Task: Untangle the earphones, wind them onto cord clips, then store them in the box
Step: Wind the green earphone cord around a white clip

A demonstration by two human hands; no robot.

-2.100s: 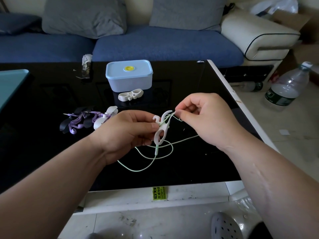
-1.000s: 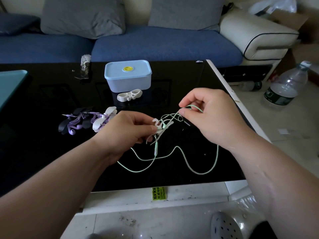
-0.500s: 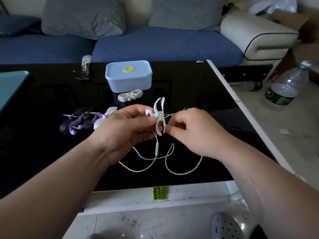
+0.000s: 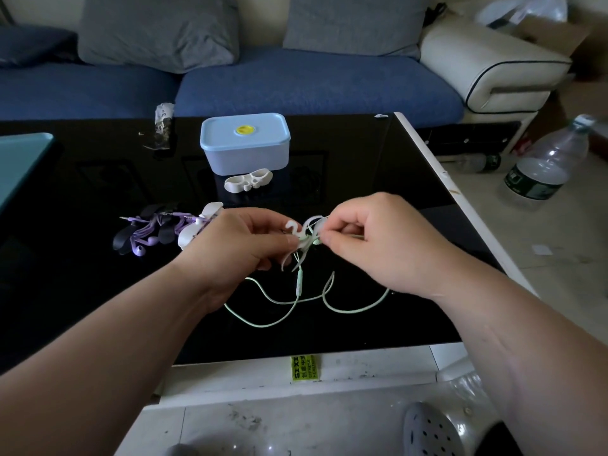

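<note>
A yellow-green sticker (image 4: 304, 367) on the table's (image 4: 362, 327) white near edge carries dark letters that seem to read "SIXX". The smaller lines beside them are too fine to read.

Just past that edge, loops of the green earphones (image 4: 279, 319) lie on the black top and rise to both hands. The left hand (image 4: 240, 248) has its grip closed, pinching a white cord clip (image 4: 301, 238). The right hand (image 4: 378, 245) has its grip closed on the green cord right at the clip.

Towards the left edge lie purple earphones (image 4: 148, 232), wound on another white clip. Farther back a spare clip (image 4: 248, 182) lies just in front of the blue box (image 4: 245, 143). The box has its lid on, and the lid's round yellow mark is unreadable.
</note>
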